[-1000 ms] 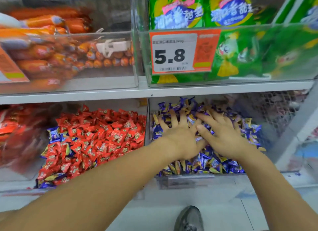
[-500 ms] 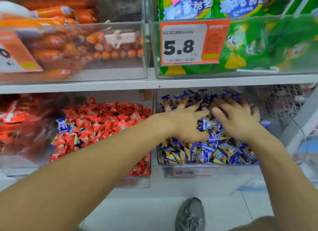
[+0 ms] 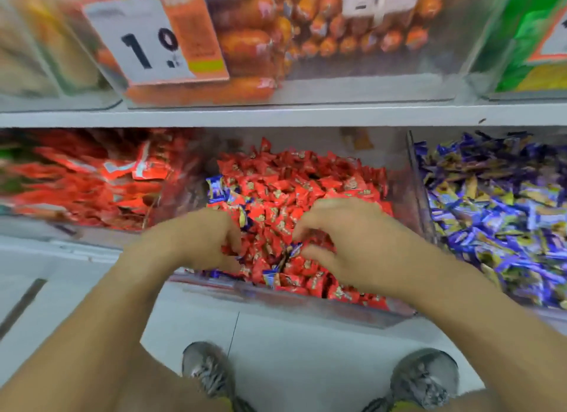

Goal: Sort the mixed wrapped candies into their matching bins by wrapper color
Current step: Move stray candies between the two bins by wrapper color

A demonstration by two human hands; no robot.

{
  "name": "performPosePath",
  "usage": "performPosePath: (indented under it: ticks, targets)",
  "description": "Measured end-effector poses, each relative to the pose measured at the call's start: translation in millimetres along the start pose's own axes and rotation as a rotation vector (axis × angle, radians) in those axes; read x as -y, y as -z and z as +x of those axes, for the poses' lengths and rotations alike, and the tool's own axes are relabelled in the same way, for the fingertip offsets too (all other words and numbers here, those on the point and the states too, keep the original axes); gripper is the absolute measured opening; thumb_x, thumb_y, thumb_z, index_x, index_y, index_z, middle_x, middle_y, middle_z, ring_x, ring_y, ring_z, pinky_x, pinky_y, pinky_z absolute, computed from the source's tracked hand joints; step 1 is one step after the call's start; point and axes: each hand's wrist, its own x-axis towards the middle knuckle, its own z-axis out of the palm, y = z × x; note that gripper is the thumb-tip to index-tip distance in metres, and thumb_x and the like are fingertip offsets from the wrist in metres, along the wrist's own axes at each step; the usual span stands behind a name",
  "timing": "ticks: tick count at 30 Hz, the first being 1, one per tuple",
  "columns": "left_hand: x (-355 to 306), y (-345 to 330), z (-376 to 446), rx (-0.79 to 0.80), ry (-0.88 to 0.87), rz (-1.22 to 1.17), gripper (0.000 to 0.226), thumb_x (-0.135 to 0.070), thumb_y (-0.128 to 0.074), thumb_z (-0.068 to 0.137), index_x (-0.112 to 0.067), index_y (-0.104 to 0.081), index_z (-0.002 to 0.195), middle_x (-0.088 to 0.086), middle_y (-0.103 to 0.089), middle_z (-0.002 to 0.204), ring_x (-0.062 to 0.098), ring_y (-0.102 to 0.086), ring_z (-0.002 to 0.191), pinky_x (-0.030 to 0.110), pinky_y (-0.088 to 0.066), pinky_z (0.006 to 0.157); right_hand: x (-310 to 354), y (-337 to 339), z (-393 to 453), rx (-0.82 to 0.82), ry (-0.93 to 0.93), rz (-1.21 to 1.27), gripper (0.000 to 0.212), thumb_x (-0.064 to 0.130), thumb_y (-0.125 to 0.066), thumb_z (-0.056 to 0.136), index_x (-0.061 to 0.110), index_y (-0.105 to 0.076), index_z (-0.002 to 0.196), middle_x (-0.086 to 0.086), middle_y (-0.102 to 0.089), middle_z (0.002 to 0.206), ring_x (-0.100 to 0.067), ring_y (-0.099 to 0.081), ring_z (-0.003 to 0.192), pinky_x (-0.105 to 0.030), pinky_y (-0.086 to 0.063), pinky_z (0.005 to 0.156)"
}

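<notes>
hands moved from blue bin to red bin [image 3: 399,315] | left hand [image 3: 199,243], right hand [image 3: 346,243] curled, pinching blue candies [image 3: 293,249]

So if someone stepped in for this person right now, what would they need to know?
Left hand: fingers curled into the red candy bin; what it holds is hidden.
Right hand: pinching a blue candy among the red candies.
Blue bin sits to the right, full of blue candies.
Left to do: more blue strays at the red bin's left and front edges need moving across.
</notes>
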Motion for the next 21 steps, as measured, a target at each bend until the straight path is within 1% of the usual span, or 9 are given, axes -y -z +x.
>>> performPosePath:
  ticks: [1, 3, 7, 10, 12, 14, 16, 19, 21]
  targets:
    - [5, -7, 7, 0.039, -0.032, 0.002, 0.032, -0.042, -0.076, 0.078, -0.029, -0.072, 0.107, -0.013, -0.068, 0.107, 0.009, -0.062, 0.097, 0.021, -0.047, 0.084, 2, -9, 12, 0.061, 0.004, 0.016, 0.018, 0.032, -0.069, 0.089, 0.029, -0.069, 0.107, 0.009, -0.065, 0.101, -0.012, -0.058, 0.097, -0.034, -0.048, 0.091]
    - [11, -14, 16, 0.077, -0.103, -0.023, 0.037, -0.043, -0.079, 0.075, -0.029, -0.07, 0.108, -0.012, -0.065, 0.106, 0.008, -0.059, 0.095, 0.024, -0.047, 0.085, 6, -24, 29, 0.18, -0.006, 0.025, 0.022, 0.036, -0.071, 0.085, 0.028, -0.071, 0.105, 0.01, -0.069, 0.099, -0.012, -0.06, 0.096, -0.034, -0.049, 0.088]
    - [21, -19, 23, 0.064, -0.217, -0.095, 0.038, -0.034, -0.082, 0.072, -0.029, -0.066, 0.106, -0.014, -0.051, 0.097, 0.002, -0.047, 0.078, 0.015, -0.039, 0.07, 14, -54, 48, 0.325, 0.017, -0.119, 0.028, 0.046, -0.071, 0.08, 0.025, -0.073, 0.097, 0.004, -0.068, 0.091, -0.021, -0.057, 0.097, -0.039, -0.048, 0.087]
    - [27, -23, 20, 0.024, -0.258, -0.191, 0.037, -0.028, -0.081, 0.072, -0.03, -0.066, 0.107, -0.015, -0.051, 0.098, 0.0, -0.049, 0.08, 0.008, -0.04, 0.069, 14, -61, 54, 0.376, -0.001, -0.071, 0.015, 0.037, -0.072, 0.08, 0.025, -0.072, 0.089, 0.01, -0.059, 0.082, -0.015, -0.055, 0.089, -0.031, -0.044, 0.082]
    - [34, -24, 15, -0.031, -0.248, -0.29, 0.037, -0.024, -0.082, 0.07, -0.031, -0.068, 0.104, -0.017, -0.055, 0.098, 0.002, -0.054, 0.083, 0.015, -0.047, 0.073, 12, -59, 60, 0.408, -0.043, 0.042, 0.009, 0.033, -0.075, 0.078, 0.025, -0.072, 0.08, 0.013, -0.062, 0.076, -0.006, -0.057, 0.078, -0.03, -0.047, 0.076]
    - [39, -25, 9, -0.094, -0.209, -0.395, 0.038, -0.02, -0.083, 0.07, -0.033, -0.069, 0.103, -0.018, -0.057, 0.098, 0.004, -0.057, 0.085, 0.022, -0.05, 0.073, 8, -51, 62, 0.382, -0.105, 0.127, 0.011, 0.034, -0.078, 0.08, 0.026, -0.071, 0.079, 0.015, -0.067, 0.076, -0.002, -0.06, 0.077, -0.024, -0.049, 0.073]
    - [39, -26, 6, -0.153, -0.186, -0.471, 0.042, -0.016, -0.082, 0.072, -0.035, -0.067, 0.107, -0.019, -0.057, 0.1, 0.004, -0.06, 0.082, 0.022, -0.051, 0.07, 5, -43, 60, 0.295, -0.165, 0.215, 0.011, 0.033, -0.075, 0.085, 0.028, -0.066, 0.082, 0.017, -0.068, 0.078, 0.002, -0.061, 0.076, -0.018, -0.048, 0.069]
    - [40, -26, 7, -0.25, -0.174, -0.576, 0.045, -0.013, -0.076, 0.078, -0.036, -0.063, 0.113, -0.017, -0.058, 0.109, 0.003, -0.066, 0.079, 0.019, -0.053, 0.067, 7, -36, 61, 0.114, -0.206, 0.424, 0.017, 0.021, -0.068, 0.09, 0.031, -0.056, 0.084, 0.01, -0.069, 0.08, -0.004, -0.064, 0.07, -0.026, -0.052, 0.065]
    - [42, -24, 8, -0.246, -0.184, -0.604, 0.041, -0.013, -0.072, 0.081, -0.039, -0.061, 0.111, -0.02, -0.061, 0.11, 0.002, -0.067, 0.079, 0.017, -0.052, 0.066, 14, -38, 64, 0.142, -0.238, 0.464, 0.015, 0.019, -0.056, 0.093, 0.033, -0.054, 0.09, 0.004, -0.068, 0.077, -0.008, -0.058, 0.057, -0.033, -0.049, 0.055]
